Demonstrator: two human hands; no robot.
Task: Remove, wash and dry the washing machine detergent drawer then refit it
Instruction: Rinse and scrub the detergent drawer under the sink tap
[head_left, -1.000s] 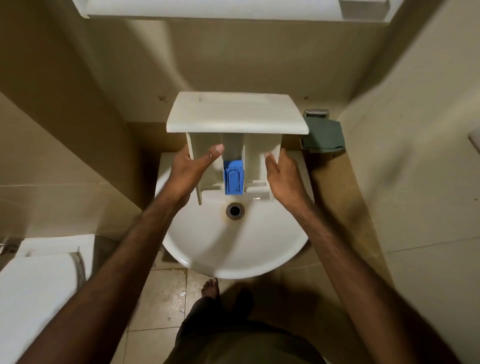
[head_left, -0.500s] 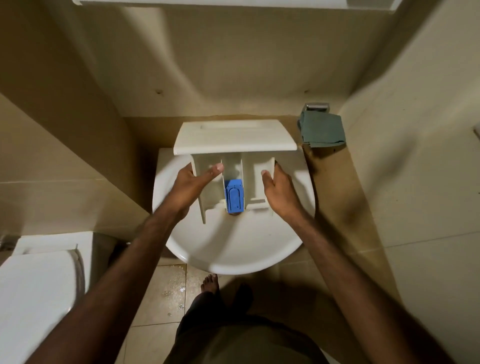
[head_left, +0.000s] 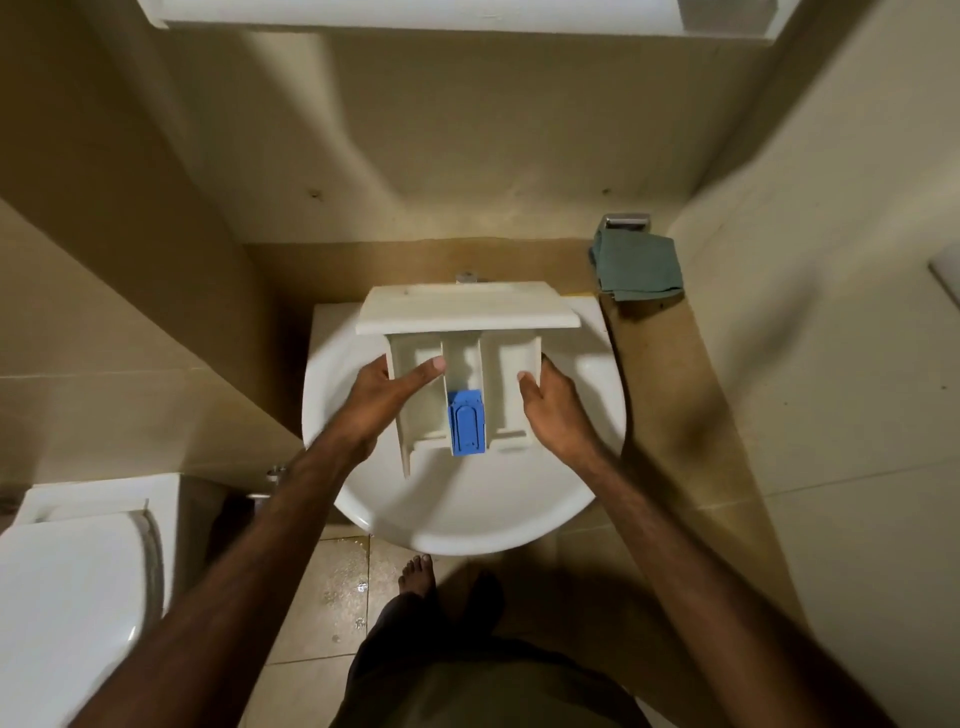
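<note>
We have lowered the detergent drawer (head_left: 467, 364) from up against the wall into the sink (head_left: 467, 499), so washing can begin. Our left hand (head_left: 379, 400) grips its left wall, thumb inside the compartment; our right hand (head_left: 556, 410) grips the right wall, fingers (head_left: 524, 379) curled over the edge. The drawer's front panel hides most of the tap (head_left: 467, 276), which we judge awkward. A green cloth (head_left: 638, 267) hangs near on the right.
</note>
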